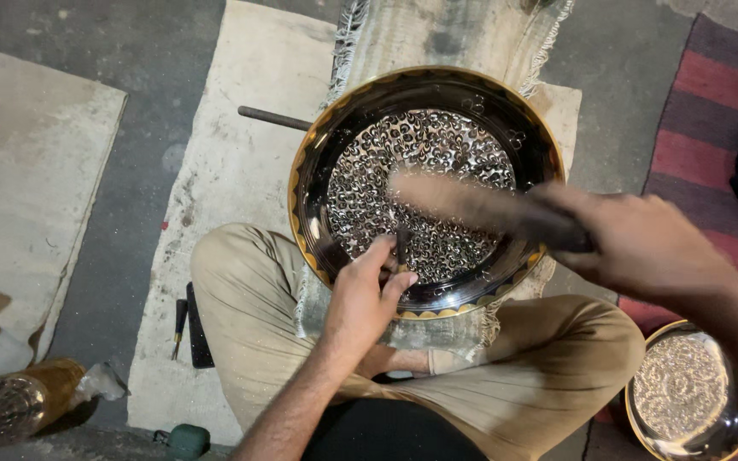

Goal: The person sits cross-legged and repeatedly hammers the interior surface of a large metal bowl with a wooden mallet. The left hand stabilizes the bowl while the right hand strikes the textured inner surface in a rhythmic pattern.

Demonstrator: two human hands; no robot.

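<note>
Chisel (401,248), thin and dark, is standing nearly upright at about 6 o'clock on the patterned floor of the round brass tray (318,145); I am reading its long axis as running 12 to 6, tip down on the engraved metal. My left hand (367,299) is pinching it from below, fingers closed around the shaft, the wrist coming up from 6 o'clock across my lap. The hammer (471,205), blurred with motion, is lying across the tray from 9 to 3 o'clock, its head hanging just above and slightly left of the chisel top. My right hand (642,243) is clenching its handle at 3 o'clock, over the rim. So the struck end is lying toward 9 o'clock from the right grip, and the left hand is the nearer. Outward: a rod (273,118) at 10 o'clock, a second, smaller tray (692,393) at 4 o'clock.
</note>
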